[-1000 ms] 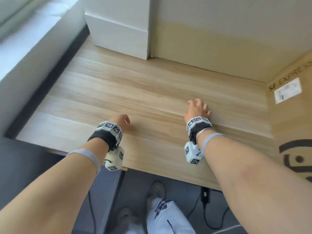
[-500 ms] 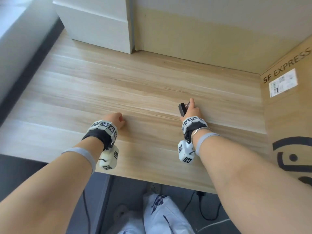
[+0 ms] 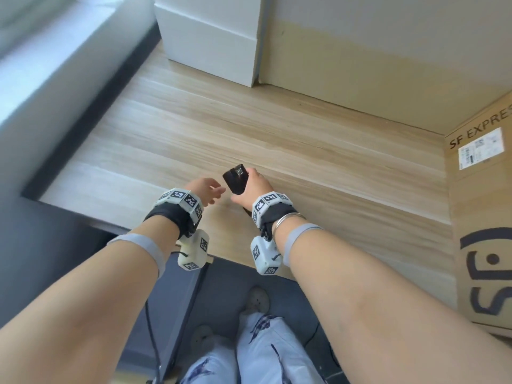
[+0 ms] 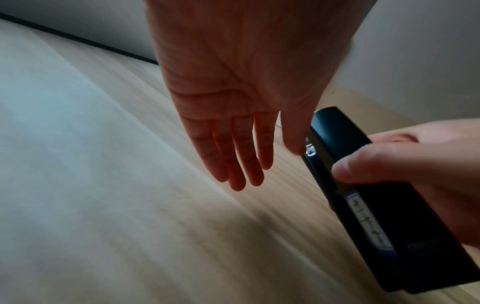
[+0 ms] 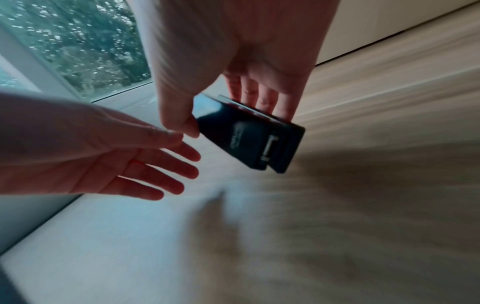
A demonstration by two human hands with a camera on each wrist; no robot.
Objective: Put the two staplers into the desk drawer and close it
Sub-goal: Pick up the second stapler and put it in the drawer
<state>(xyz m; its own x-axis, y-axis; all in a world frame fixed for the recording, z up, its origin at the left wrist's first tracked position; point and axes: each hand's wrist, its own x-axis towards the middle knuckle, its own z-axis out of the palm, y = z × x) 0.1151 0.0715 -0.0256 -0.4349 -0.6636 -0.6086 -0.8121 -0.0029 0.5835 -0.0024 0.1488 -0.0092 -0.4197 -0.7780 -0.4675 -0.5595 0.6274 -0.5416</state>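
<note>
A black stapler (image 3: 235,178) is up off the wooden desk (image 3: 304,151), gripped by my right hand (image 3: 249,187) with the thumb on one side and the fingers on the other. In the right wrist view the stapler (image 5: 246,135) points its hinge end toward the camera, held by the right hand (image 5: 231,98). My left hand (image 3: 207,191) is open just left of it, fingers straight, and holds nothing. The left wrist view shows the left hand (image 4: 244,144) beside the stapler (image 4: 363,195). A second stapler and the drawer are not in view.
A large SF Express cardboard box (image 3: 482,217) stands on the desk's right side. A white box (image 3: 210,40) sits at the back against the wall. A window ledge (image 3: 55,87) runs along the left. My legs and cables show below the desk's front edge (image 3: 232,259).
My right hand has lifted the stapler off the desk and carried it left and nearer. My left hand has uncurled and moved right toward the stapler.
</note>
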